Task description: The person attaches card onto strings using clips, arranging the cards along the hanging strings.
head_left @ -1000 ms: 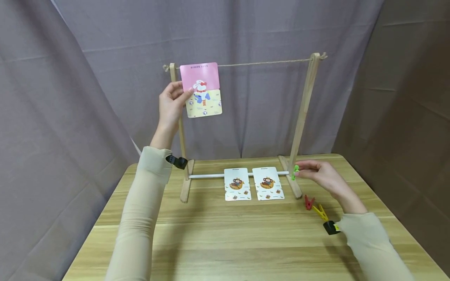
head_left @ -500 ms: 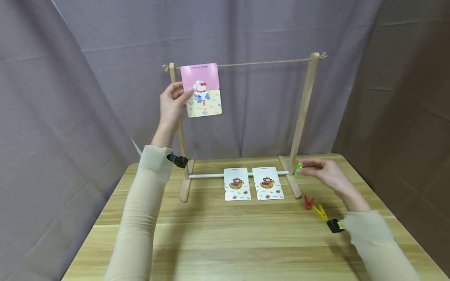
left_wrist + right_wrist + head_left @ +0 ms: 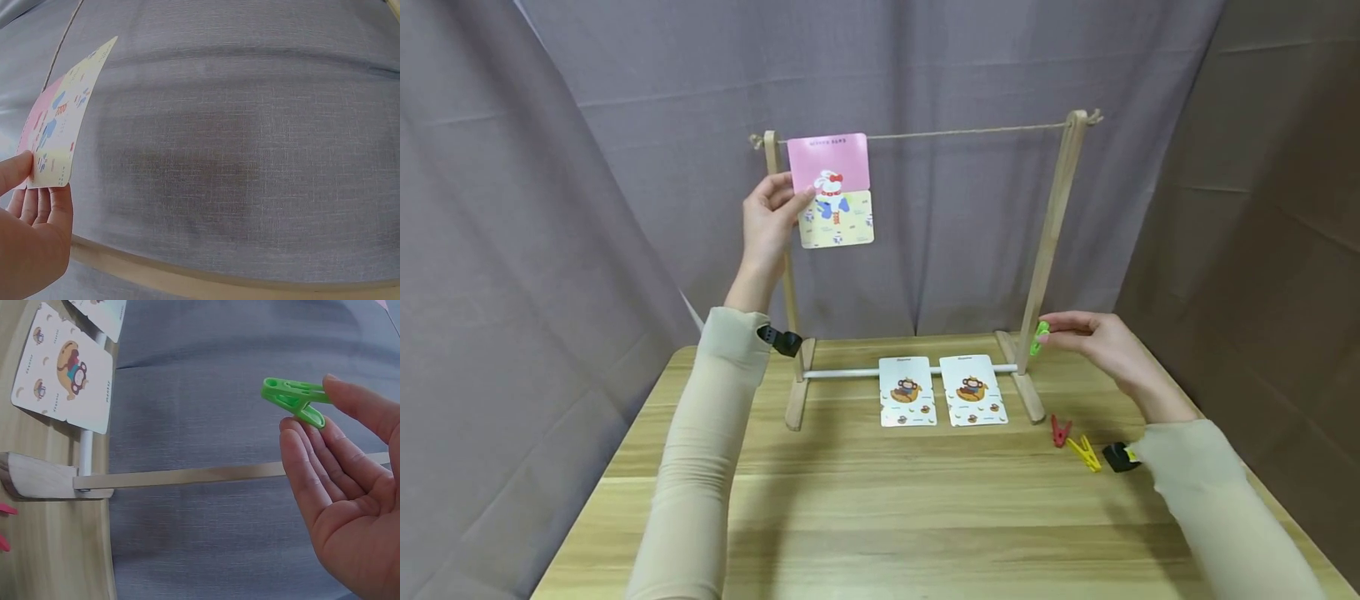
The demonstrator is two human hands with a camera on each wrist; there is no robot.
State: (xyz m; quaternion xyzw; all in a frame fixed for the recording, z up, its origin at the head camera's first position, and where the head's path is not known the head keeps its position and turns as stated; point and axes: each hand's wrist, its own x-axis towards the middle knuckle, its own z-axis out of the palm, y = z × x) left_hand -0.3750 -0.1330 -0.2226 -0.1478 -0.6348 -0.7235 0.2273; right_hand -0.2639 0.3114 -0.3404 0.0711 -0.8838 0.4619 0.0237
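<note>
right hand point(image 3: 1101, 343) has lifted green clothespin point(image 3: 1040, 337) higher beside rack post point(image 3: 1048, 242).

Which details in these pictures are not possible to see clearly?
- Title print on the pink card: too small in the head view.
- Whether that card touches the string: its top edge hides this.
- Left hand: cut off by the left wrist view's edge.
- Green clip tips: fingers partly cover them.
</note>
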